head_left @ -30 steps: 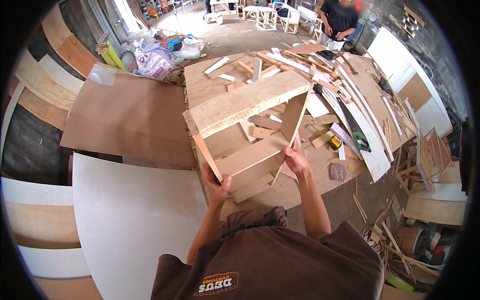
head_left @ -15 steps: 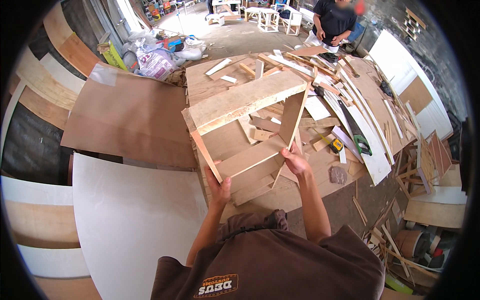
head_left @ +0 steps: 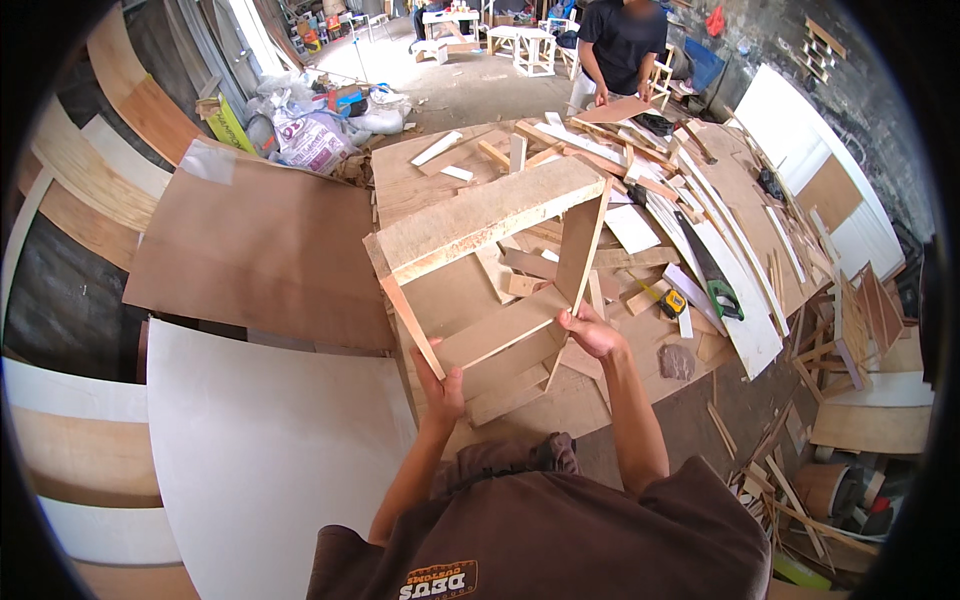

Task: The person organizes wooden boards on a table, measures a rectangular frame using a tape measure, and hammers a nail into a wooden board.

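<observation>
Between my hands is an open rectangular wooden frame (head_left: 490, 215), like a box without its faces, tilted above the wooden worktable (head_left: 400, 160). My left hand (head_left: 440, 388) grips its near left corner, thumb on the near board and fingers hidden beneath or behind. At the near right corner my right hand (head_left: 592, 332) is closed round the frame's edge, its thumb on top. Through the frame's opening, loose wood offcuts (head_left: 520, 285) show on the table. Right of my right hand lie a yellow tape measure (head_left: 672, 300) and a handsaw with a green handle (head_left: 724, 298).
A co-worker (head_left: 622, 50) stands at the table's far side, hands on a brown board (head_left: 612, 109). Wood strips and a hammer (head_left: 697, 142) lie at the right. Large white (head_left: 270, 430) and brown sheets (head_left: 260, 240) flank me on the left. Scrap wood (head_left: 770, 480) covers floor at right.
The wooden frame has shifted slightly down and left in my hands, its grip unchanged. The co-worker has moved left and bent toward the brown board, hands now on it.
</observation>
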### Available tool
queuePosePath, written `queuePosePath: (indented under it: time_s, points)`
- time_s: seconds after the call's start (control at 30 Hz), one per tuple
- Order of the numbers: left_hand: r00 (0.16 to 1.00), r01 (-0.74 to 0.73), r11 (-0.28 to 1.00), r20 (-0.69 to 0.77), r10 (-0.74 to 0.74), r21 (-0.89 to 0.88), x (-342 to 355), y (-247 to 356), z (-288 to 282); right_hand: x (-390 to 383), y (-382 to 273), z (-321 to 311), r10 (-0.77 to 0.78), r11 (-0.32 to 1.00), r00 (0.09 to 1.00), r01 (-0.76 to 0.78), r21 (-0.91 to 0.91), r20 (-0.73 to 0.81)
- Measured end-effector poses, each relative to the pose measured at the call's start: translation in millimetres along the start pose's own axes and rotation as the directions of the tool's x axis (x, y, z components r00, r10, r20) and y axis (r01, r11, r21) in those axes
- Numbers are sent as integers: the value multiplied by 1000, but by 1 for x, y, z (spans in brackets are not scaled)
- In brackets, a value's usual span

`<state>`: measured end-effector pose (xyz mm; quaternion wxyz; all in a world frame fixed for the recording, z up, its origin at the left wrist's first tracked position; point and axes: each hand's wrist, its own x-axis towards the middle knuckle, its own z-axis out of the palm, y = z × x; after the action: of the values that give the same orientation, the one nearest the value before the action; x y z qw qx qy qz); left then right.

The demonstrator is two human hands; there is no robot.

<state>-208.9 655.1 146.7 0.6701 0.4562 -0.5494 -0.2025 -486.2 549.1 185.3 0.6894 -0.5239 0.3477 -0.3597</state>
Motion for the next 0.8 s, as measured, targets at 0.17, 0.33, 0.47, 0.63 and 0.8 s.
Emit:
queuePosePath:
  time_s: [0.17,0.33,0.47,0.63,0.8]
  points:
    - [999,43,999,21,-43,-32,8,13,2,1,2,6,-27,998,999,30,57,-45]
    - [985,171,980,-5,-173,-102,14,26,3,5,2,8,-29,999,998,30,16,-49]
    - [983,184,976,7,-185,-119,18,30,3,9,12,2,-83,995,996,84,51,-24]
    - [930,360,908,11,-366,-214,20,34,7,7,5,8,-28,999,998,30,40,-59]
    - [981,173,983,-80,-178,-60,16,-6,-21,0,-14,38,-11,994,999,5,-107,-50]
